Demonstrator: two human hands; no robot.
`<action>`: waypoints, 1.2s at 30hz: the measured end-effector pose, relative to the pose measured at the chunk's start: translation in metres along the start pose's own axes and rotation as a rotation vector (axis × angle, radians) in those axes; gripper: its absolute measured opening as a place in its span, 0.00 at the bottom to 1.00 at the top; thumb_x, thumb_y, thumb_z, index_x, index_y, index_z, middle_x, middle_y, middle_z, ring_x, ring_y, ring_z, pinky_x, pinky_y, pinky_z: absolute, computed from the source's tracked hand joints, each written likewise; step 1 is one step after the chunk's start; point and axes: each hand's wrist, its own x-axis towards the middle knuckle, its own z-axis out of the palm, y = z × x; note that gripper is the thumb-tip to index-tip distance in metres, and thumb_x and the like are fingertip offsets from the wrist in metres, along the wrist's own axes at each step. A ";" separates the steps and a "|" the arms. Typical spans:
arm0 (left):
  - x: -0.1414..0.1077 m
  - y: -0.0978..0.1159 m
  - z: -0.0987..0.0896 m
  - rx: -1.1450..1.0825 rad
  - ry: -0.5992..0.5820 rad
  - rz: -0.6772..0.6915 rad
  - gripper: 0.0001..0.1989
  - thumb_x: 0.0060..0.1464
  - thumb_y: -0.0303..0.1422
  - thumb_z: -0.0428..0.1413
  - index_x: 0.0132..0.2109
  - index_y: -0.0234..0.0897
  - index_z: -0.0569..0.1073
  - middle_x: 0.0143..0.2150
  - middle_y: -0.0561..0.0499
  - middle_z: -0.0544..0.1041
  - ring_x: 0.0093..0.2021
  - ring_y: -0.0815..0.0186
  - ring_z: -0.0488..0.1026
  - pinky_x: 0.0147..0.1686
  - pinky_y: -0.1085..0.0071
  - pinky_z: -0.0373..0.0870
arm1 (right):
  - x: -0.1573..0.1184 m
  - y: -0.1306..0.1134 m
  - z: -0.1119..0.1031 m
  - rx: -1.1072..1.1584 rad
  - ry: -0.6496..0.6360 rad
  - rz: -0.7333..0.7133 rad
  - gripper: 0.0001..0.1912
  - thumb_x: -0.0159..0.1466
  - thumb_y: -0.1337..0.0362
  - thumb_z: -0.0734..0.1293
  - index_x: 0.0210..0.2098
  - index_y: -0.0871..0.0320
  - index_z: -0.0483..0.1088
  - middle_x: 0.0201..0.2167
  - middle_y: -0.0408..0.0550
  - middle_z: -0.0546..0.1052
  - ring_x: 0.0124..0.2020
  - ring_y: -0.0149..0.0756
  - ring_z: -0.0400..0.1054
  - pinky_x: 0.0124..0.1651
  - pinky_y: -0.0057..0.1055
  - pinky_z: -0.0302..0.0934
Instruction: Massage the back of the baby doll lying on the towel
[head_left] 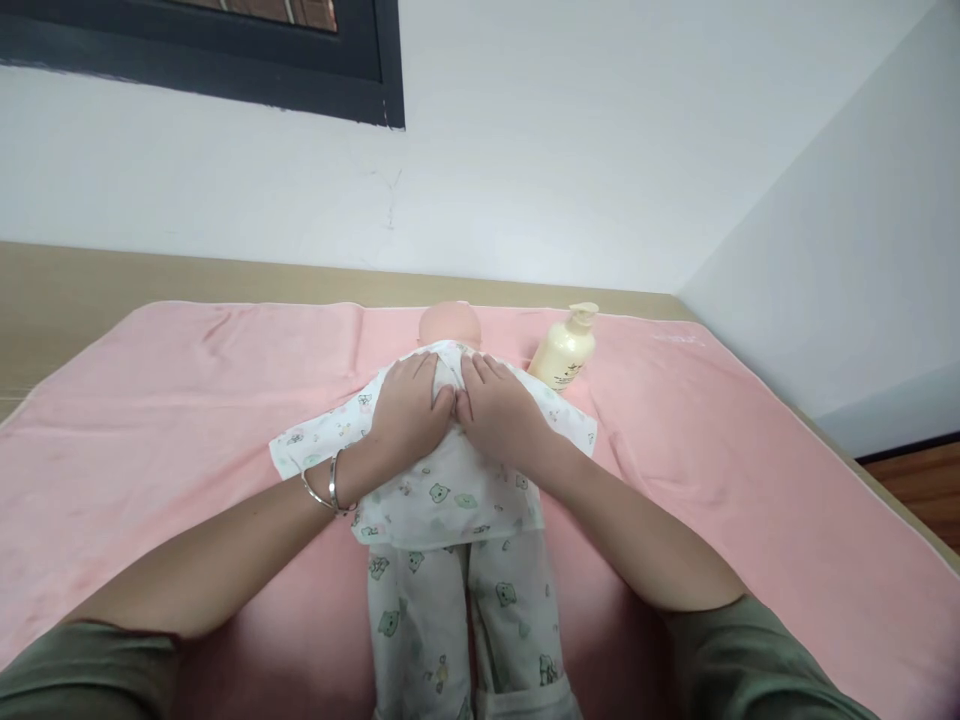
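A baby doll (450, 322) lies on a pink blanket with its head toward the wall. It wears a white printed shirt (457, 500) and matching pants (420, 620). My left hand (411, 405) rests flat on the upper part of the shirt, a silver bracelet at its wrist. Beside it my right hand (496, 405) lies on the shirt too, fingers stretched toward the head. The two thumbs meet near the middle. Both hands are open and grip nothing. The doll's face does not show.
A cream pump bottle (564, 352) stands tilted in view on the pink blanket (247, 400), right of the doll's head. The blanket covers a light wooden surface (67, 290) that meets a white wall (525, 180). A dark window frame (386, 70) is at the upper left.
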 end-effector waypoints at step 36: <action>-0.013 0.011 -0.006 0.065 0.006 0.188 0.18 0.63 0.28 0.43 0.51 0.25 0.73 0.54 0.30 0.75 0.58 0.47 0.70 0.63 0.49 0.65 | 0.021 0.017 0.008 0.180 -0.048 0.101 0.28 0.70 0.61 0.56 0.62 0.77 0.63 0.65 0.70 0.68 0.67 0.54 0.60 0.70 0.47 0.53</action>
